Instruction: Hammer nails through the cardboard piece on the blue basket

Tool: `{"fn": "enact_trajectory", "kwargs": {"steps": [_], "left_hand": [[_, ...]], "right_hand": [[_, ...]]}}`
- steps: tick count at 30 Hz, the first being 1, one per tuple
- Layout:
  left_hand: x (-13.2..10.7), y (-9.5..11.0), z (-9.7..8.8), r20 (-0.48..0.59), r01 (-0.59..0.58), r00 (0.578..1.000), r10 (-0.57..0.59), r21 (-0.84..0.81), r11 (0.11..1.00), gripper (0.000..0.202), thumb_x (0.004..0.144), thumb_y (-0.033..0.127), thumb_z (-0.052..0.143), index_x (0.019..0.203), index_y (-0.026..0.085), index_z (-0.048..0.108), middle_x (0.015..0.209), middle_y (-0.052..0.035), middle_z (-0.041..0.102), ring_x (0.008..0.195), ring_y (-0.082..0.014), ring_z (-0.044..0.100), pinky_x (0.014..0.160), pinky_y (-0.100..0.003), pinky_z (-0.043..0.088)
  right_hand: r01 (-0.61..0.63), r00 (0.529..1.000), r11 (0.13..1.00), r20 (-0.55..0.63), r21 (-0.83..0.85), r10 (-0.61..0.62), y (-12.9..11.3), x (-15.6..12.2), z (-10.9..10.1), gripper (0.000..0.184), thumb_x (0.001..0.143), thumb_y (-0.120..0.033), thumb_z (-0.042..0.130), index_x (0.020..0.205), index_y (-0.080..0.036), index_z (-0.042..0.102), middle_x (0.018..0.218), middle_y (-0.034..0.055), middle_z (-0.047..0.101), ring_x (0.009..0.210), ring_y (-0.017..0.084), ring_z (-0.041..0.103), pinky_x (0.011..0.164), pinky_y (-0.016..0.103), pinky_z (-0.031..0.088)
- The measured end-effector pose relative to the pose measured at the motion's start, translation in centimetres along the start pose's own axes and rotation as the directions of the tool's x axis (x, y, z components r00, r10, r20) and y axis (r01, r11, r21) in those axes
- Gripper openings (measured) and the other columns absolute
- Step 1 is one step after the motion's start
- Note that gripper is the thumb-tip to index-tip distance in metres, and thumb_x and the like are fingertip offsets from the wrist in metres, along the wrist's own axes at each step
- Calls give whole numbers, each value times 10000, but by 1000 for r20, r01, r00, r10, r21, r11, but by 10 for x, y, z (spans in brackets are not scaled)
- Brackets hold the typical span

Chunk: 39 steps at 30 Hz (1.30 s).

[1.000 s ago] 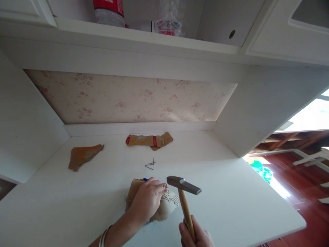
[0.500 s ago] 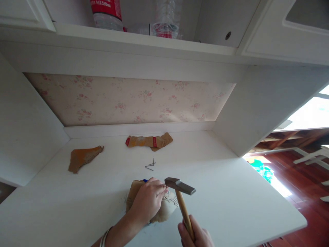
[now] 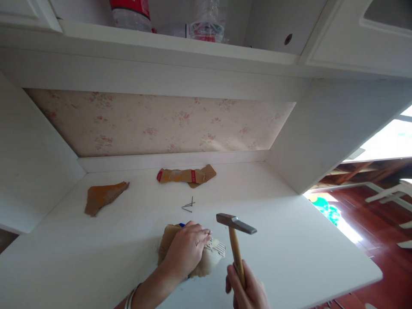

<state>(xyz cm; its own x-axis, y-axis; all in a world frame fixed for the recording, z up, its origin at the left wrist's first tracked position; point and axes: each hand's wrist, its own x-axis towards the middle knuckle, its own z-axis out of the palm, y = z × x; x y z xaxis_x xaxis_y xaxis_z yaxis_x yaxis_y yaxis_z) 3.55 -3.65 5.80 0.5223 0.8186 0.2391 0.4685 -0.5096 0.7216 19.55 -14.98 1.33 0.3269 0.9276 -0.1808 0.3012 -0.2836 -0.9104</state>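
Observation:
My right hand [image 3: 246, 285] is wrapped round the wooden handle of a hammer [image 3: 236, 240]. Its dark metal head is raised, to the right of my other hand and apart from it. My left hand [image 3: 188, 244] rests on a crumpled piece of cardboard [image 3: 209, 262], thumb and fingers pinched together at its right side. A thin nail [image 3: 210, 234] shows at those fingertips, mostly hidden. Dark thin lines run along the cardboard's right edge. Something blue [image 3: 182, 225] peeks out from under the cardboard. Beyond lie several loose nails [image 3: 188, 206].
A torn cardboard scrap [image 3: 103, 197] lies on the white worktop [image 3: 273, 253] at the left, and a taped cardboard strip [image 3: 180, 176] at the back. Side panels bound the worktop. Overhead, a shelf [image 3: 180, 45] holds plastic bottles [image 3: 131, 17].
The hammer has moved right and slightly up, away from my left fingertips, carried by my right hand. My left hand keeps its place on the cardboard. The view has shifted slightly.

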Motion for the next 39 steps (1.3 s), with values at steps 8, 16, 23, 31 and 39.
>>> {"fn": "enact_trajectory", "kwargs": {"steps": [8,16,23,31,39], "left_hand": [[1,-1,-1,-16,-20,1000,20,-6,1000,203,940,159,562,922,221,755,879,-30,737,886,-201,626,830,-312,503],[-1,-7,2,-48,-19,999,19,-10,1000,187,947,210,580,998,275,747,979,-19,710,930,-188,620,865,-315,496],[-2,-10,2,-53,13,999,-7,113,993,145,939,225,604,929,288,734,1103,8,728,1109,-236,604,979,-427,391],[1,-6,-3,10,10,1000,-10,40,999,178,956,189,578,913,275,728,930,33,742,858,-160,656,894,-357,365],[0,-13,3,2,37,999,-37,11,999,228,902,126,618,891,292,774,978,11,758,887,-183,664,901,-372,351]], "right_hand": [[-146,989,974,55,170,139,-4,29,13,485,823,-726,504,761,-256,400,381,-150,315,235,62,289,251,163,175],[-87,995,934,-11,346,97,-21,30,9,495,779,-682,618,811,-258,364,374,-181,305,225,36,257,231,118,153],[-75,995,943,-40,323,93,-27,26,7,475,783,-658,631,798,-251,386,378,-168,329,224,34,275,234,118,168],[-77,996,946,-17,315,87,-27,28,1,475,771,-654,639,785,-256,382,426,-163,335,237,35,265,234,135,169],[-50,995,959,-66,280,71,-13,6,-7,496,792,-701,572,692,-247,400,498,-120,301,379,60,274,332,167,234]]}}
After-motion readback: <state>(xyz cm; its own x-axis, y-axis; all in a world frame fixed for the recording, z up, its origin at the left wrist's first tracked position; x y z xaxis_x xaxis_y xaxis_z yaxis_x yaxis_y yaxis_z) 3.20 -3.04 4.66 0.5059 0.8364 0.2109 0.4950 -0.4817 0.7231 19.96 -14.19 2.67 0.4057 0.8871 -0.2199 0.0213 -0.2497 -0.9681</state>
